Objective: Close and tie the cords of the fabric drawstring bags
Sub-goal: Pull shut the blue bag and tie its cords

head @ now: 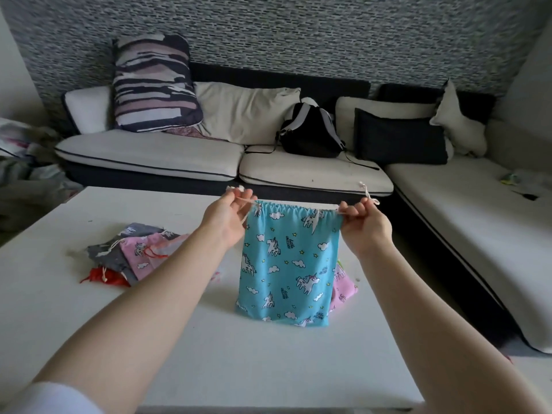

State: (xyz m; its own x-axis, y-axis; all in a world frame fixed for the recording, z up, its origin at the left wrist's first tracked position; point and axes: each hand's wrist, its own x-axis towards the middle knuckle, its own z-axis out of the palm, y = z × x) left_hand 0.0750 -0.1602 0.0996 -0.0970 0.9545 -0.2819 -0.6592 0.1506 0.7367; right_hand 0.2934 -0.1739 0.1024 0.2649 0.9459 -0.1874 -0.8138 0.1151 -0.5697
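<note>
A blue drawstring bag [286, 264] printed with white unicorns and clouds hangs upright above the white table [209, 354], its top edge gathered. My left hand [227, 216] pinches the white cord at the bag's top left corner. My right hand [364, 225] pinches the white cord [369, 195] at the top right corner, and a knotted cord end sticks up above the fingers. Both cords are drawn outward. A pink bag [343, 288] lies on the table behind the blue one, mostly hidden.
A pile of grey, pink and red drawstring bags [131, 255] lies on the table at the left. Behind the table stands a sofa [185, 156] with cushions and a black backpack [310, 132]. Another sofa section [478, 222] runs along the right.
</note>
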